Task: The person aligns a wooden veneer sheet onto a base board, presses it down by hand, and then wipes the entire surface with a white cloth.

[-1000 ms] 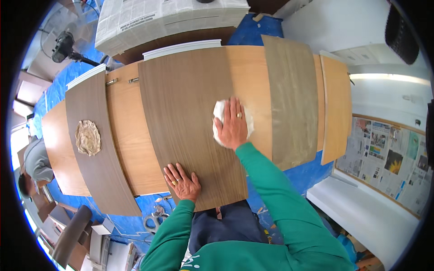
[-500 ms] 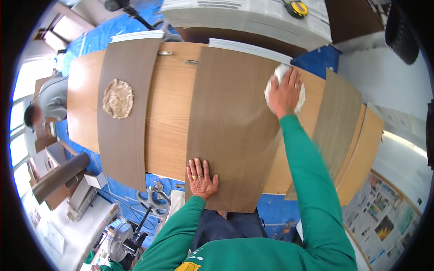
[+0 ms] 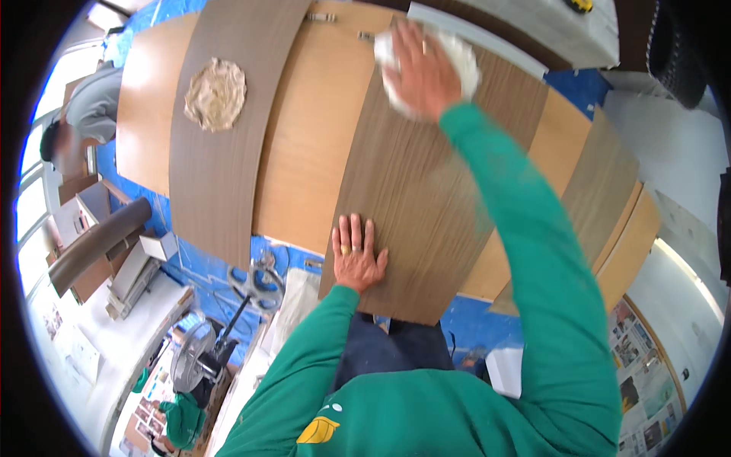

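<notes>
A brown wood-grain panel (image 3: 415,198) lies across lighter boards in front of me. My left hand (image 3: 358,257) rests flat on its near left edge, fingers stretched out and slightly apart, holding nothing. Toward the far end, my right hand (image 3: 425,76) bears down on a round white cloth (image 3: 465,67) and grips it against the panel. That hand is slightly blurred, and the cloth under the palm is hidden. A crumpled, round beige cloth (image 3: 216,94) sits on another brown panel (image 3: 209,167) to the left.
Light wood boards (image 3: 304,137) lie beneath the panels. A rolled brown sheet (image 3: 99,245) and a fan (image 3: 194,354) are at lower left. Another person (image 3: 95,107) bends at the far left. Blue sheeting (image 3: 487,324) covers the floor, and a white-wrapped block (image 3: 525,27) stands behind.
My right hand has swept the white cloth leftward along the panel's far end. The left hand stays flat on the near edge. The whole view has shifted.
</notes>
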